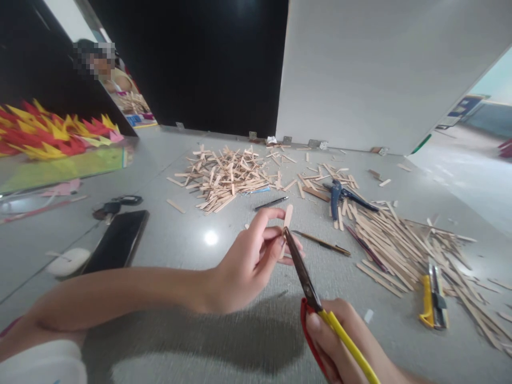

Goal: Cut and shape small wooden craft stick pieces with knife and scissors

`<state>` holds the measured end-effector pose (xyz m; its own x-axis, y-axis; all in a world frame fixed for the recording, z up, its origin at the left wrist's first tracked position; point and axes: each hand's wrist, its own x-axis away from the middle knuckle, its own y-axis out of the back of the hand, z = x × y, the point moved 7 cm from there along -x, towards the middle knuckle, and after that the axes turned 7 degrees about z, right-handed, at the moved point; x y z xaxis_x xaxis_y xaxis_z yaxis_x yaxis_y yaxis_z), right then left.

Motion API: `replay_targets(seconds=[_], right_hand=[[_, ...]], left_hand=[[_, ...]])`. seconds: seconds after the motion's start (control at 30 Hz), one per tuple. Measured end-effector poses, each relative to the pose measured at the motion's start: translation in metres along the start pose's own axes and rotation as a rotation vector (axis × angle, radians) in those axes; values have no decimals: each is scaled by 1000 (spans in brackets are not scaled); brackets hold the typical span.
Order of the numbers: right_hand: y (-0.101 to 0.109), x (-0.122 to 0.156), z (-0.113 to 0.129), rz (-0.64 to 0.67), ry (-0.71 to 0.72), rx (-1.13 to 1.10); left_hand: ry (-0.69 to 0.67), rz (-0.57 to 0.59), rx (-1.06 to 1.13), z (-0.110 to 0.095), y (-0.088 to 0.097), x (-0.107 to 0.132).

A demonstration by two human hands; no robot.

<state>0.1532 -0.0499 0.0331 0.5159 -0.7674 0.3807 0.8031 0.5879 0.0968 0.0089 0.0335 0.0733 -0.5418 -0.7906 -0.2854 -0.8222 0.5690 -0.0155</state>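
Note:
Between the fingers of my left hand [252,256] stands a wooden stick [288,214], roughly upright, its rounded tip above the fingertips. My right hand [340,336] grips a pair of scissors [306,282] with red and yellow handles and dark blades. The blade tips meet the stick right beside my left thumb; whether they are cutting into it cannot be seen. Just past my left hand lie a dark pen [271,203] and a thin brown pen-like tool [322,242].
A heap of wooden sticks [224,176] lies behind my hands; long strips [388,245] spread rightward with blue cutters [340,197] and yellow utility knives [432,296]. At left are a phone [118,240], keys [114,207] and folded paper [48,133]. Panels stand behind; a person [116,80] is beyond.

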Motion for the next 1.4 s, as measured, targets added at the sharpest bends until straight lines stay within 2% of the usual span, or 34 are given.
replay_targets(seconds=[0.2, 0.4, 0.53, 0.63, 0.77, 0.87, 0.97, 1.03, 1.2, 1.4], right_hand=[[1, -2, 1, 2, 23, 58], [3, -10, -4, 92, 87, 64], [9, -9, -4, 71, 46, 32], [10, -8, -3, 124, -25, 31], [10, -8, -7, 176, -59, -43], [9, -10, -15, 168, -66, -209], [3, -15, -17, 221, -11, -426], [0, -18, -16, 265, 25, -476], [10, -19, -21, 224, 75, -352], [18, -14, -20, 174, 58, -256]], left_hand=[[-1, 11, -9, 1, -1, 1], [44, -15, -210, -5, 6, -4], [70, -37, -323, -2, 15, -6], [76, -38, -350, 1, 18, -7], [96, -25, -341, 1, 18, -9], [101, -29, -346, -1, 20, -12], [100, -18, -341, -3, 22, -15], [108, -22, -300, -3, 22, -17], [106, -33, -140, -3, 20, -18], [103, -34, -97, -1, 17, -17]])
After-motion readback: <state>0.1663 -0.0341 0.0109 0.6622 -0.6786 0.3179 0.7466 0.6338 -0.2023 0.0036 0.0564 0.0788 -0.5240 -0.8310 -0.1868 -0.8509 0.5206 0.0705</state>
